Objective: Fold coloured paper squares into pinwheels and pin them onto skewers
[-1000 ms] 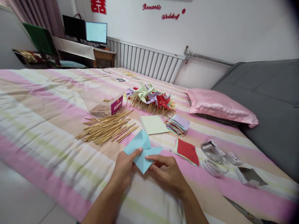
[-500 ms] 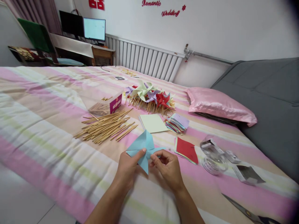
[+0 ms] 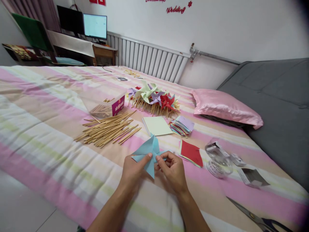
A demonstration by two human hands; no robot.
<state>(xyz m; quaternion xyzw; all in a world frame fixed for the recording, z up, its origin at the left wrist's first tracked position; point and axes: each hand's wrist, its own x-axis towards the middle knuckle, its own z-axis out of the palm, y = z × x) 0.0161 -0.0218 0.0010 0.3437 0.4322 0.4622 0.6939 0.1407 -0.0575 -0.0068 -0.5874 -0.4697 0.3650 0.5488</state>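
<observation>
**Inspector:** State what the hands hold.

**Assistant:** Both hands hold one light blue folded paper pinwheel (image 3: 148,154), raised just above the striped pink, green and beige bedspread (image 3: 48,129) at the near edge of the bed. The left hand (image 3: 134,172) has thumb and fingers (image 3: 147,156) closed on the paper's middle from the left. The right hand (image 3: 172,170) has its fingers pinched shut on the same middle from the right. The two hands touch or nearly touch at the paper.

**Inspector:** Shape of the paper?

**Assistant:** Pointed flaps stand out upward and downward from the pinched centre; one tip points toward the person's wrists.

**Inspector:** What lies about it?

**Assistant:** Beyond the hands, to the left, a loose heap of thin wooden sticks (image 3: 108,130). Behind that heap, a clear plastic box with a magenta label (image 3: 108,108), more sticks inside. Straight ahead, a pale green square paper sheet (image 3: 156,125), and just right of it a fanned stack of mixed-colour paper squares (image 3: 181,125). Farther back, a pile of finished paper pinwheels on sticks (image 3: 155,100), green, purple and red. Near the right hand, a red paper square (image 3: 191,153) on other sheets. Farther right, a clear crumpled plastic container (image 3: 218,158). At the lower right corner, metal scissors (image 3: 258,219), well apart from the hands. A pink satin pillow (image 3: 227,108) rests at the bed's right side.
</observation>
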